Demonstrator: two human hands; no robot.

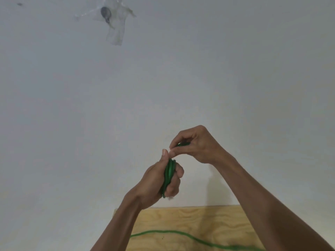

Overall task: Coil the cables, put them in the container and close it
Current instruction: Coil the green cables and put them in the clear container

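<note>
Cable (169, 173): green, gathered in loops; the bundle's long axis runs nearly upright, tilted slightly right at the top.
Left hand (160, 180): curled round the looped bundle, held above the table.
Right hand (196, 145): a green strand is pinched just above the bundle.
Loose length (181, 233): laid across the wooden table (208, 218), running left to right.
</note>
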